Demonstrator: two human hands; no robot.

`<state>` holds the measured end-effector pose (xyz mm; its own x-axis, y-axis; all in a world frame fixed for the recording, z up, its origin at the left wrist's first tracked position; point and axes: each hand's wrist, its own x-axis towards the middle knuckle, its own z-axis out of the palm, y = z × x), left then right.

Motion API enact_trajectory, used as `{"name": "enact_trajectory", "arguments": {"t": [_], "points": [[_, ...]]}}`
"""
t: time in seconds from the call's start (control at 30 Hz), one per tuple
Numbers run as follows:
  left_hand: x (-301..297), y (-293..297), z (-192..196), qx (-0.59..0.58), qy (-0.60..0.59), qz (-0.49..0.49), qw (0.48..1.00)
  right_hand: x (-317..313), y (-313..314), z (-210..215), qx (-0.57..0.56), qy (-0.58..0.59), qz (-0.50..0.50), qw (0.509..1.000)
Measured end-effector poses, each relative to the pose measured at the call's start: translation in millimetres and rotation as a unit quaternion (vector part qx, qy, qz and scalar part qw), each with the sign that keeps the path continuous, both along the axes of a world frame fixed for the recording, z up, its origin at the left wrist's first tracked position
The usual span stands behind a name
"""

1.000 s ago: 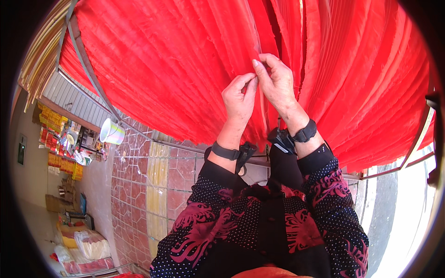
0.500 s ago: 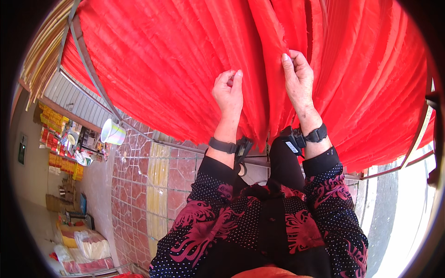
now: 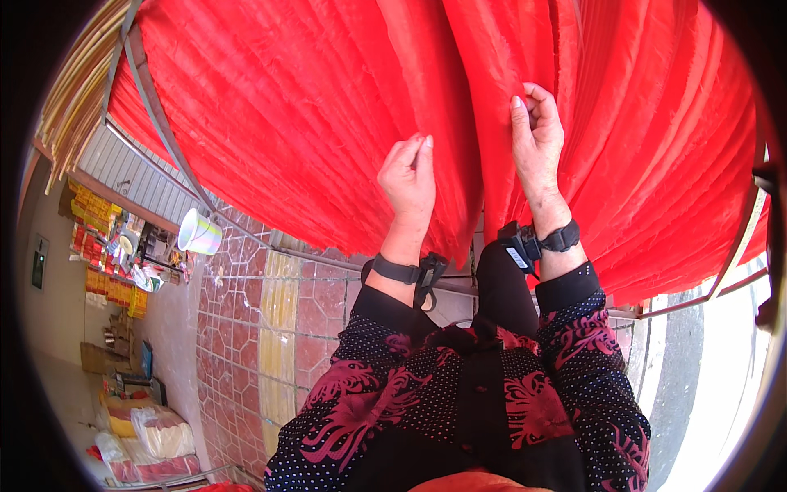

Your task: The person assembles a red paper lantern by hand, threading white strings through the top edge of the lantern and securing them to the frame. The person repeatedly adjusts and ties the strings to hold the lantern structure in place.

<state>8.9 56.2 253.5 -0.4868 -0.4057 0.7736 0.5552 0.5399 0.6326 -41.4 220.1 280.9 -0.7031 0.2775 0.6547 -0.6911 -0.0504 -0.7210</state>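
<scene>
Red cloth (image 3: 295, 123) is gathered in long folds in front of the person, beside a curved metal bar (image 3: 153, 102). Fold edge is pinched by the right hand (image 3: 539, 143). Left hand (image 3: 408, 184) grip is narrow, against another fold; whether cloth is caught cannot be told. Pale bucket (image 3: 199, 233) is seen at left.

Worn on the head, a fisheye camera looks steeply down and forward: the patterned shirt (image 3: 361, 402) lies close beneath it, the left hand (image 3: 407, 180) and right hand (image 3: 539, 143) farther off mid-view, and red cloth (image 3: 320, 123) fills the upper part.
</scene>
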Motion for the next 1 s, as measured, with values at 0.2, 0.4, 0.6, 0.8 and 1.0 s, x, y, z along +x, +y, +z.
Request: {"name": "enact_trajectory", "arguments": {"t": [0.2,0.4,0.6,0.8,1.0], "points": [[3,26,3,-0.131,0.051,0.005,0.990,11,-8,1,0.103,0.030,-0.039,0.993],[-3,48,6,-0.206,0.068,-0.003,0.976,16,-14,3,0.152,0.009,-0.025,0.988],[-6,49,6,-0.187,0.069,-0.024,0.980,13,-6,0,0.149,-0.050,0.042,0.987],[-11,26,2,0.022,0.011,0.020,0.999,7,-7,-4,0.056,-0.038,0.082,0.994],[-26,11,-10,0.204,-0.018,-0.109,0.973,11,-9,-7,0.013,-0.043,0.124,0.991]]}}
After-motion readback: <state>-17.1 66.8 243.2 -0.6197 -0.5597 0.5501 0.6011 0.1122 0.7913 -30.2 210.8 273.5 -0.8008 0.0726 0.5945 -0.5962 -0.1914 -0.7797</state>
